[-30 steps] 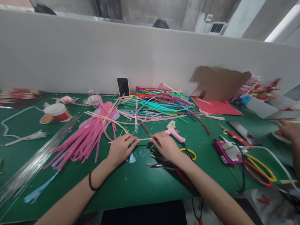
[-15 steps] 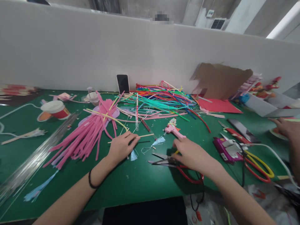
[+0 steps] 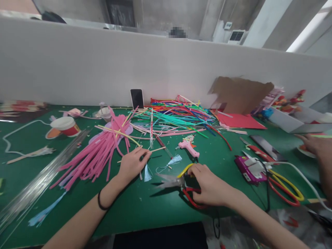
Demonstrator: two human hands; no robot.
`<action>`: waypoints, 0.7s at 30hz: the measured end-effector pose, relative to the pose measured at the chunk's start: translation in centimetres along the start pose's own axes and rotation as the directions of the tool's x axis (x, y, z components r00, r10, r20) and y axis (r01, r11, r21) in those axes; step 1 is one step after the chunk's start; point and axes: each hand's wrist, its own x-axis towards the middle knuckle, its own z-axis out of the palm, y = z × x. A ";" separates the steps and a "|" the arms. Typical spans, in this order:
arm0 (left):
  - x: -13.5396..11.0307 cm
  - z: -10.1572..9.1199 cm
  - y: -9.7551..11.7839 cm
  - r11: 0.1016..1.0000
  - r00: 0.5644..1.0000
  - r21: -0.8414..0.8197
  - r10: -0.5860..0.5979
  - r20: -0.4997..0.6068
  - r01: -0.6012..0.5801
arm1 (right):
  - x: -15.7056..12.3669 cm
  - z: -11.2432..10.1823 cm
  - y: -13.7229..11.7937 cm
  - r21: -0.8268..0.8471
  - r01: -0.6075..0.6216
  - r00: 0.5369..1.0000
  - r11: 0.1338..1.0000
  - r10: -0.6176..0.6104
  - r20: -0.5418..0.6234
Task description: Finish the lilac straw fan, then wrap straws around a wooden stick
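Note:
My left hand (image 3: 132, 163) pinches a thin tan stick (image 3: 157, 149) that lies across the green table (image 3: 145, 204), beside a heap of pink pipe cleaners (image 3: 100, 150). My right hand (image 3: 207, 185) has closed around the red and yellow handles of a pair of scissors (image 3: 178, 180) and holds them just above the table, blades pointing left. Two small light blue tassels (image 3: 175, 159) lie between the hands. A pink glue gun (image 3: 189, 146) sits just beyond the right hand.
A pile of coloured pipe cleaners (image 3: 178, 116) and a phone (image 3: 137, 98) stand against the white partition. A paper cup (image 3: 64, 125) and clear rods (image 3: 38, 183) lie left. Another glue gun (image 3: 250, 167), more scissors (image 3: 285, 188) and another person's hand (image 3: 315, 143) are at right.
My right hand left the stick, moved right and toward me, and took up the scissors, lifting them off the table. My left hand stayed on the stick.

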 end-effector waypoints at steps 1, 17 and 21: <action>0.0 -0.1 -0.1 1.000 1.000 -0.007 -0.022 -0.006 0.022 | 0.2 -0.2 0.1 0.139 -0.020 0.999 0.990 0.023 -0.024; 5.4 -6.9 2.3 0.993 0.973 0.027 0.116 -0.201 -0.112 | 8.8 5.9 -4.0 0.825 0.143 0.956 0.547 0.141 -0.259; 7.9 -8.4 3.6 0.996 0.988 -0.015 0.088 -0.124 -0.091 | 9.7 5.7 -4.2 0.823 0.172 0.940 0.541 0.159 -0.301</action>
